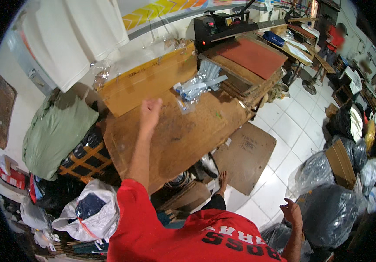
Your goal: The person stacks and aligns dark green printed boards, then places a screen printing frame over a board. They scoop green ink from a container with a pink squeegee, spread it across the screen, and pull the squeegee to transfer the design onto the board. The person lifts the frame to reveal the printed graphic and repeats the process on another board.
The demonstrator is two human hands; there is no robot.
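My left hand (151, 110) is closed in a fist over the worn brown wooden table (175, 135). What it holds, if anything, is hidden. Just beyond it stands a long, open cardboard box (153, 72) with clear plastic at its top. To the right of that fist, clear plastic packets with light blue-grey strips (199, 85) lie on the tabletop. My right hand (292, 212) hangs low on the right, its fingers apart and loosely bent, with nothing in them. It is nearest to a big dark plastic bag (330, 214).
A black heat press (220, 28) stands behind stacked boards with a reddish-brown top sheet (252, 56). Flat cardboard (244, 157) lies on the white floor tiles. Sacks, including a white one (105, 214), crowd the left. A person in red (335, 37) is far right.
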